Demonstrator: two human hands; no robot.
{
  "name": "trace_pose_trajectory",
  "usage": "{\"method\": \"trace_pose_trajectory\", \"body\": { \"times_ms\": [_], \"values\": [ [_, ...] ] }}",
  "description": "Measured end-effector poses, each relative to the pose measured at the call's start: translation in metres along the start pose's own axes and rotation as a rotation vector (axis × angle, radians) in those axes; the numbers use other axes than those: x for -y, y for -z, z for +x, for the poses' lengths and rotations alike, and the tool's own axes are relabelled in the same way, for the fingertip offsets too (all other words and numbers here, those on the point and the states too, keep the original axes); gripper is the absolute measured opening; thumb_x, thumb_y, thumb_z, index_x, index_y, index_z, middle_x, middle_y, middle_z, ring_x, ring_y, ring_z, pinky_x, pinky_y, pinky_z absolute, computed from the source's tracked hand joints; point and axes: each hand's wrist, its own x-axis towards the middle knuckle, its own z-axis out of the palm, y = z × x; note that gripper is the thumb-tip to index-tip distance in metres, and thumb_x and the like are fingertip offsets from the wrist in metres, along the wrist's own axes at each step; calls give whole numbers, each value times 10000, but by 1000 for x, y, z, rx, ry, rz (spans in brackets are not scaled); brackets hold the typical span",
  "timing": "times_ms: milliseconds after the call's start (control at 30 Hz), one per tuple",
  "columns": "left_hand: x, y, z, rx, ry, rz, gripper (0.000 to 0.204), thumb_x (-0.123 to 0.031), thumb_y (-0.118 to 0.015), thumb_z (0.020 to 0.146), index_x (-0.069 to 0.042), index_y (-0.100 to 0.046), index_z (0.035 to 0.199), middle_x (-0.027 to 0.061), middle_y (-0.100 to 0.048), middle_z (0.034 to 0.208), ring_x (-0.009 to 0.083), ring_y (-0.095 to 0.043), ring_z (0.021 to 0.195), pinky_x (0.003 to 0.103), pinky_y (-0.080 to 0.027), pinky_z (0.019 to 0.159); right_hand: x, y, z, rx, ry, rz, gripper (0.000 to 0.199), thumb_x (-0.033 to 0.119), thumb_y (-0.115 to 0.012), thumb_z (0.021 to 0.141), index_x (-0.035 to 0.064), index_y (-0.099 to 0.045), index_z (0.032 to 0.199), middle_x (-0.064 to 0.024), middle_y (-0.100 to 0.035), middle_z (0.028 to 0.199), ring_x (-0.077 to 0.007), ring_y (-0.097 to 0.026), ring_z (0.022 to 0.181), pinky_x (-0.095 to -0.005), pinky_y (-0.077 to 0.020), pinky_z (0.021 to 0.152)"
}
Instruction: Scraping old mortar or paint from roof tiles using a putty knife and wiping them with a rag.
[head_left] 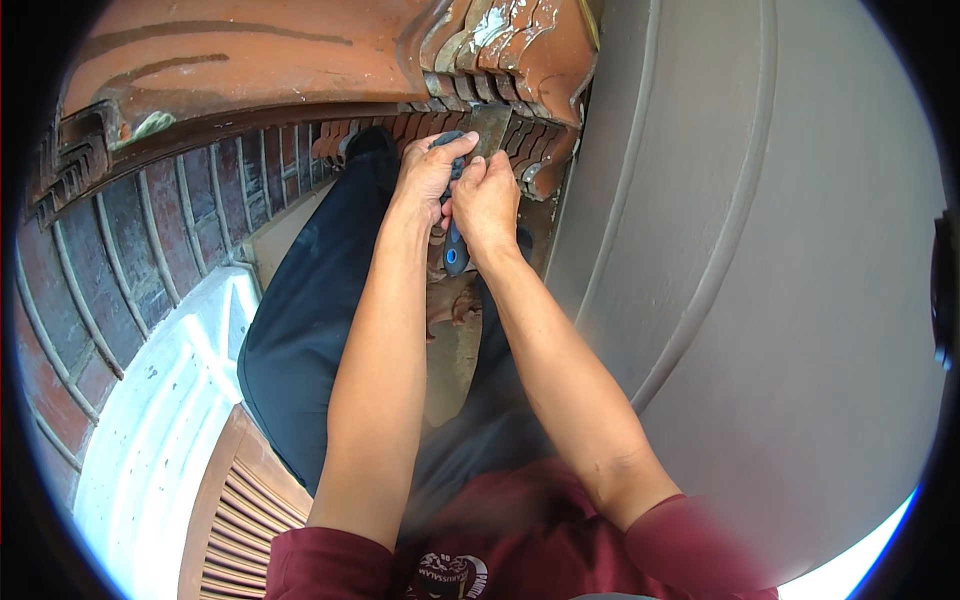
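Note:
My left hand and my right hand are close together in front of a stack of clay roof tiles. My right hand is closed round a scraper with a wide, dirty, flat blade pointing at the tiles. Its dark handle, with a blue-ringed hole at the end, sticks out below the hands. My left hand is closed on a dark blue-grey wad, its thumb pressed on top beside the blade. Whether the wad is cloth is unclear. The fingers partly hide both things.
Orange-brown roof tiles are stacked above and ahead. A grey panel with raised ribs rises on the right. To the left are a brick-patterned surface, a white plastic piece and a slatted brown chair. Broken brown pieces lie between my legs.

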Motion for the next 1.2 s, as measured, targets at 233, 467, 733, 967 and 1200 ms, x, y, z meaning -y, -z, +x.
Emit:
{"method": "trace_pose_trajectory", "body": {
  "times_ms": [233,467,733,967,1200],
  "values": [
    [-8,-2,-5,-53,26,-16,178,-199,-747,840,-76,-618,846,44,-603,692,121,-477,400,263,-341,311,10,-4,-1,4,-53,72,173,115,-444,994,-39,-481,924,-174,-613,632,-254,-637,459,-378,-506,400],
    [-6,-3,-1,-98,62,-34,182,-164,-752,827,-58,-609,865,51,-609,732,140,-571,542,265,-440,435,10,-5,-1,-18,-105,69,159,109,-443,978,-34,-486,922,-202,-634,681,-304,-660,515,-427,-534,495],
    [-3,2,1,-112,108,-61,145,-119,-743,837,-53,-619,873,59,-630,767,145,-605,620,273,-494,544,-3,-11,7,-34,-68,-38,143,125,-435,985,-5,-495,977,-150,-610,708,-262,-615,580,-402,-493,546],
    [-10,-9,5,-147,85,-55,198,-194,-750,811,-42,-637,866,58,-596,730,131,-511,474,276,-342,338,-13,-19,16,-101,44,-51,137,109,-410,1012,-6,-478,985,-70,-558,662,-141,-562,460,-309,-476,400],
    [-5,-5,6,-107,66,-91,167,-163,-742,816,-39,-648,876,67,-621,754,146,-563,543,294,-435,427,0,-13,3,-88,-20,-68,171,90,-464,931,-54,-501,1016,-317,-654,887,-487,-648,875,-535,-491,791]
  ]
}}
